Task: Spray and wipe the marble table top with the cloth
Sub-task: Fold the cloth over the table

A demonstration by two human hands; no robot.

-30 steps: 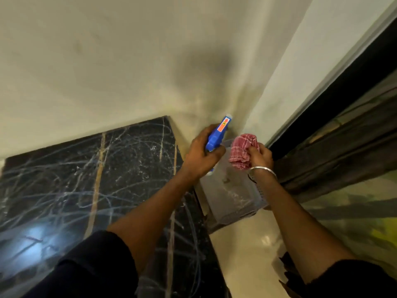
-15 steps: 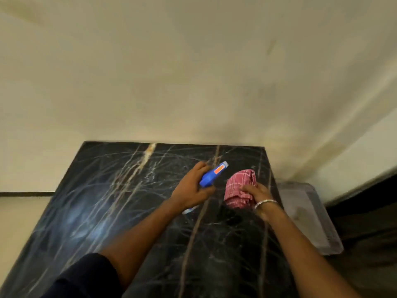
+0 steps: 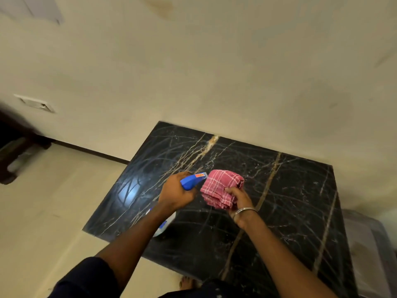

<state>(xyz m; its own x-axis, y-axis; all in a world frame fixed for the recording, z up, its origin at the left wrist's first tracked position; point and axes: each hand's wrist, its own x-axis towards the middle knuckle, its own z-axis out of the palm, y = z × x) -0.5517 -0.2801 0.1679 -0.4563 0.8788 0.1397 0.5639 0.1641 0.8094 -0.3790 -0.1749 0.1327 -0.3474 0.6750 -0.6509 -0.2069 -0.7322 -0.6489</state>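
head view: a person stands over a black marble counter (image 3: 290,190) veined in gold and white, set against a cream wall (image 3: 214,72). the left hand (image 3: 175,195) has its grip wrapped around a blue-headed spray bottle (image 3: 192,181), nozzle aimed at a folded red checked cloth (image 3: 221,187); the bottle's white body shows below the wrist. the right hand (image 3: 239,200), a silver bangle (image 3: 245,211) at its wrist, has its grip closed on the cloth, held just above the counter near its middle. a pale bin (image 3: 369,250) sits beside the counter's right edge.
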